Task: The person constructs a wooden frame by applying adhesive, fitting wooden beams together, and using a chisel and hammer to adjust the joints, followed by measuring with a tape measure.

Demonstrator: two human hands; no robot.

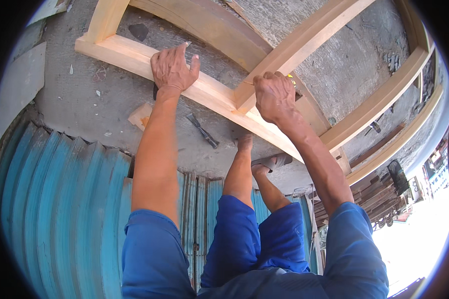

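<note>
Head view. Nearest the camera: blue shirt (264,285), its sleeves (154,251) at either side; blue shorts (234,229) and sandals (277,162) between the forearms.

Frame (214,97) lies across the upper part of the view, beyond the feet, over grey concrete (75,94). What supports it is unclear.

Left hand (173,70) laid over the near rail (124,57), fingers together on top, thumb set apart. Right hand (275,97) beside the joint of rail and crossbar (304,42), fingers curled into a fist; a thin reddish tip pokes out on its left, something yellow-green shows behind. Whether both belong to one held thing, cannot tell.

Handling, by judgement: stiff, fairly heavy for its spread, awkward rather than fragile; dry bare wood, so good grip, some splinter risk. Best hold: the rail from both faces, hands well apart and near joints; a single-bar lift would strain those.

Looks: pale, unpainted, square-edged bars, pinkish to honey grain, crosspieces meeting the rail; outer bars bow through the lens.

Around: a wider, browner board (209,30) behind the rail; dark tool (203,130) and wood block (141,116) on the concrete; turquoise ribbed shutter (60,184) at lower left.
</note>
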